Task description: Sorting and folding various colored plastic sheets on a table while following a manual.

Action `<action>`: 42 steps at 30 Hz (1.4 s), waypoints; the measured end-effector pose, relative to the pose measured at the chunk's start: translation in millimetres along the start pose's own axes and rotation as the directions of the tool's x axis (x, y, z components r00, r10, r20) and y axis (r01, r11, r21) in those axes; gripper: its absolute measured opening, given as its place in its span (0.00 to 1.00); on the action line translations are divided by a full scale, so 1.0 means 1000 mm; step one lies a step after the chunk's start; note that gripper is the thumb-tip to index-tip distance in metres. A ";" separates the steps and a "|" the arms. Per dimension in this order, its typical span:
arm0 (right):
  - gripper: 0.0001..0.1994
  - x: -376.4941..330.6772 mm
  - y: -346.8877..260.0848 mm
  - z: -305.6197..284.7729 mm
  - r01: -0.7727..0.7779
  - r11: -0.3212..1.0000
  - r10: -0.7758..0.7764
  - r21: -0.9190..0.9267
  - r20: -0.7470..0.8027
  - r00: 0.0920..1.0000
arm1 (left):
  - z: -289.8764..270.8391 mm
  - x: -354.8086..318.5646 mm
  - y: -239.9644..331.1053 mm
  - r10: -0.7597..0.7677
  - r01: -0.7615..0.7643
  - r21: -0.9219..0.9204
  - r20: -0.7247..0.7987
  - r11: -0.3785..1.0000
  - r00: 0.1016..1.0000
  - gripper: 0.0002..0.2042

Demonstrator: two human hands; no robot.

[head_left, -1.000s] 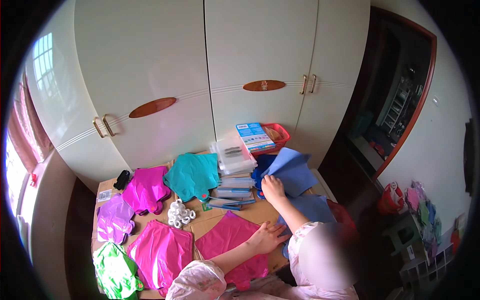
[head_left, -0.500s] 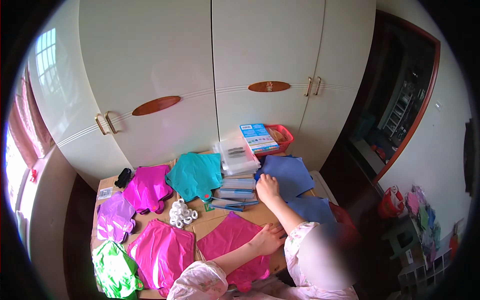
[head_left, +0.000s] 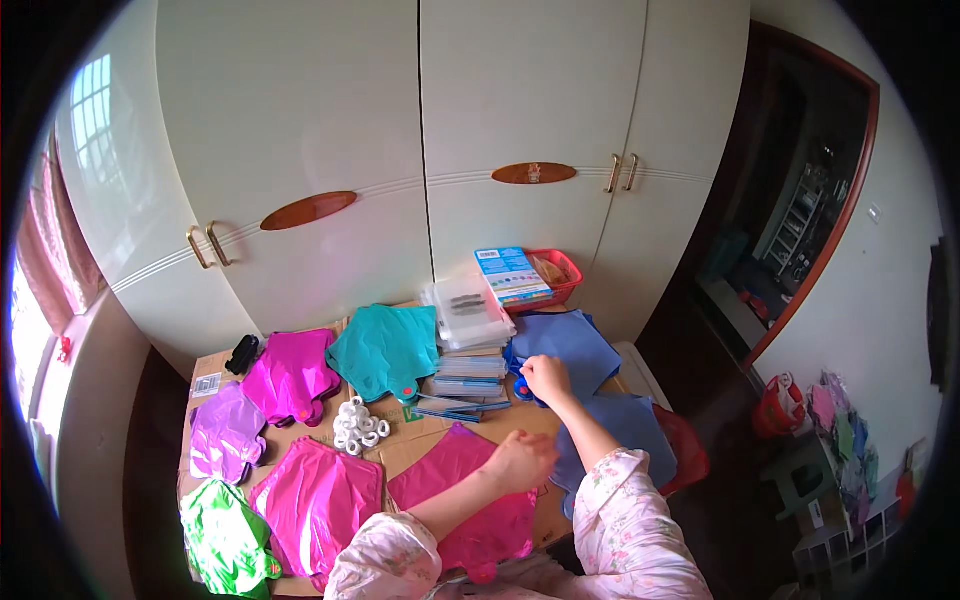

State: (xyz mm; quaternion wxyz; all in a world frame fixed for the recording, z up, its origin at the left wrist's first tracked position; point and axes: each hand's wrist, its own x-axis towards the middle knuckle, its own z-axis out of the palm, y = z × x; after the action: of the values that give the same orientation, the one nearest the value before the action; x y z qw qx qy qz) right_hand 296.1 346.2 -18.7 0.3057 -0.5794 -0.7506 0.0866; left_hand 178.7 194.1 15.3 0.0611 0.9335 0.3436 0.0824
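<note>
Left hand (head_left: pixel 523 459) shifted, blurred, right hand (head_left: pixel 547 379) partly covering blue sheet (head_left: pixel 575 345)

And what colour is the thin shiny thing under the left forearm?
The thin shiny thing is bright pink, best in head view.

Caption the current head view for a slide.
Right hand at a blue sheet, blurred left hand over a pink sheet.

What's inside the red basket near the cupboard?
A tan item shows inside the red basket, toward its right. A blue-and-white packet covers the left part, so whatever lies beneath it is hidden.
</note>
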 end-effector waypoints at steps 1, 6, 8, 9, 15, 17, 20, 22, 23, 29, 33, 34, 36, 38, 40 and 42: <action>0.09 0.002 0.003 -0.002 -0.042 0.997 0.042 0.061 0.010 0.999 | -0.009 0.003 -0.005 -0.091 0.092 -0.011 0.056 0.996 0.994 0.17; 0.10 0.003 0.038 0.005 -0.203 0.899 0.203 0.388 0.042 0.978 | -0.010 0.031 -0.060 -0.296 0.303 0.015 -0.170 0.953 0.940 0.20; 0.09 0.005 0.039 0.005 -0.254 0.837 0.246 0.486 0.081 0.966 | -0.001 0.042 -0.079 -0.274 0.311 0.054 -0.345 0.949 0.898 0.22; 0.09 0.005 0.035 0.004 -0.299 0.807 0.277 0.510 0.120 0.953 | 0.008 0.048 -0.088 -0.224 0.302 0.105 -0.453 0.948 0.863 0.22; 0.09 0.010 0.060 0.005 -0.360 0.602 0.345 0.712 0.175 0.922 | 0.023 0.066 -0.096 -0.158 0.210 0.177 -0.268 0.962 0.950 0.20; 0.08 0.015 0.070 -0.004 -0.368 0.603 0.381 0.708 0.149 0.912 | 0.023 0.065 -0.093 -0.175 0.201 0.153 -0.170 0.968 0.970 0.20; 0.13 0.023 0.085 -0.028 -0.365 0.616 0.502 0.698 0.010 0.865 | 0.029 0.063 -0.095 -0.198 0.222 0.141 -0.169 0.965 0.966 0.18; 0.12 0.027 0.103 -0.058 -0.294 0.550 0.464 0.782 0.007 0.886 | 0.024 0.065 -0.090 -0.195 0.220 0.143 -0.169 0.965 0.966 0.17; 0.09 0.031 0.120 -0.072 -0.286 0.492 0.428 0.822 0.058 0.902 | 0.023 0.067 -0.089 -0.185 0.212 0.147 -0.179 0.966 0.966 0.17; 0.10 0.051 0.134 -0.174 -0.044 0.767 0.444 0.640 -0.481 0.756 | 0.028 0.064 -0.092 -0.164 0.216 0.223 -0.228 0.951 0.960 0.16; 0.09 0.048 0.092 -0.239 -0.053 0.965 0.241 0.257 -0.788 0.567 | 0.014 0.055 -0.095 -0.024 0.151 0.278 -0.412 0.949 0.911 0.18; 0.08 0.046 0.080 -0.248 0.022 0.974 0.173 0.223 -0.809 0.562 | 0.002 0.053 -0.095 0.039 0.115 0.279 -0.490 0.953 0.871 0.19; 0.06 0.034 0.033 -0.256 0.018 0.989 0.106 0.148 -0.785 0.611 | -0.037 0.038 -0.108 -0.268 0.256 -0.088 -0.423 0.963 0.865 0.22; 0.05 0.029 0.022 -0.252 0.100 0.995 -0.061 0.002 -0.781 0.622 | -0.054 0.019 -0.135 -0.555 0.374 -0.458 -0.369 0.806 0.746 0.25; 0.04 0.026 0.009 -0.240 0.185 0.982 -0.141 -0.026 -0.755 0.640 | -0.048 -0.005 -0.176 -0.757 0.419 -0.704 -0.260 0.574 0.600 0.26; 0.04 0.022 -0.005 -0.229 0.202 0.979 -0.145 0.003 -0.686 0.713 | -0.041 -0.022 -0.203 -0.799 0.419 -0.787 -0.148 0.452 0.583 0.29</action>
State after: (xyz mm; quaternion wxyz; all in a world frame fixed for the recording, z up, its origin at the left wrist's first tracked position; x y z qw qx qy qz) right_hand 417.2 313.6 173.8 0.5889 -0.4851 -0.6327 -0.1323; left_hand 26.5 335.7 18.0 0.3318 0.5845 0.6151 0.4121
